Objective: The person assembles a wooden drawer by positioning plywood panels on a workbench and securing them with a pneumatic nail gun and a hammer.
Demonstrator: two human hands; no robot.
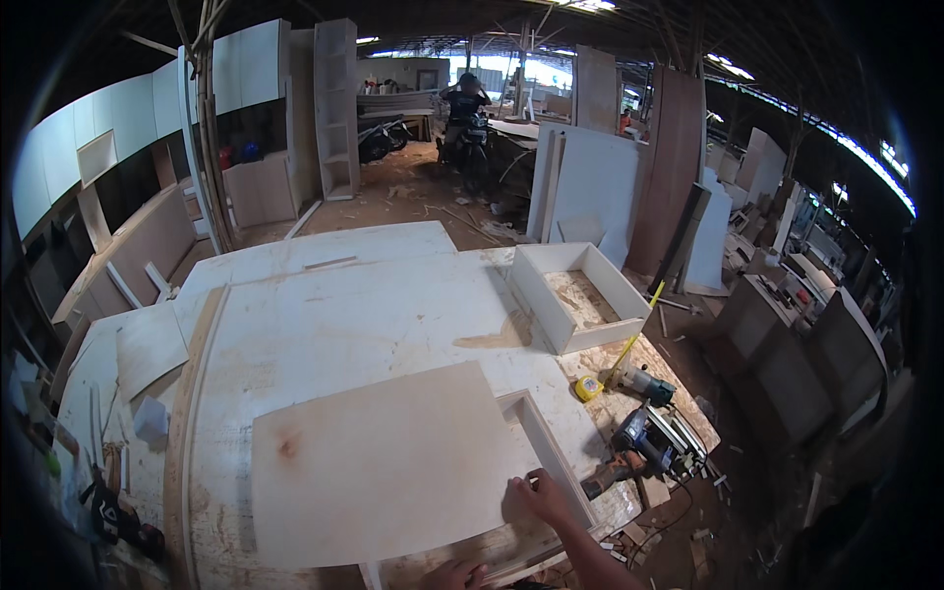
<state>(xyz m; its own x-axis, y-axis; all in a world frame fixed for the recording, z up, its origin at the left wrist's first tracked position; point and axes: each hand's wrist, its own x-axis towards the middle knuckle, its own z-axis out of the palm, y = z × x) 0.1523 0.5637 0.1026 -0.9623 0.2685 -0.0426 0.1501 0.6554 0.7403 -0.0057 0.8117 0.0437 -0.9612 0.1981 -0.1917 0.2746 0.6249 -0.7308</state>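
A pale plywood panel (379,462) with a brown stain near its left side lies across a shallow wooden frame (553,454), which shows along the right and near edges. My right hand (543,499) is at the panel's right edge, over the frame's opening, its fingers curled in. Whether it pinches something small cannot be made out. At the bottom of the picture my left hand (455,576) is by the panel's near edge. Only part of it shows, and its fingers are mostly cut off.
An open white box (565,329) sits at the table's far right. Nearby are a yellow tape measure (588,388), a trimmer-like power tool (644,383) and a nail gun (639,447). A long wood strip (197,393) runs along the left. Beyond, a person (464,103) is on a motorcycle (475,147).
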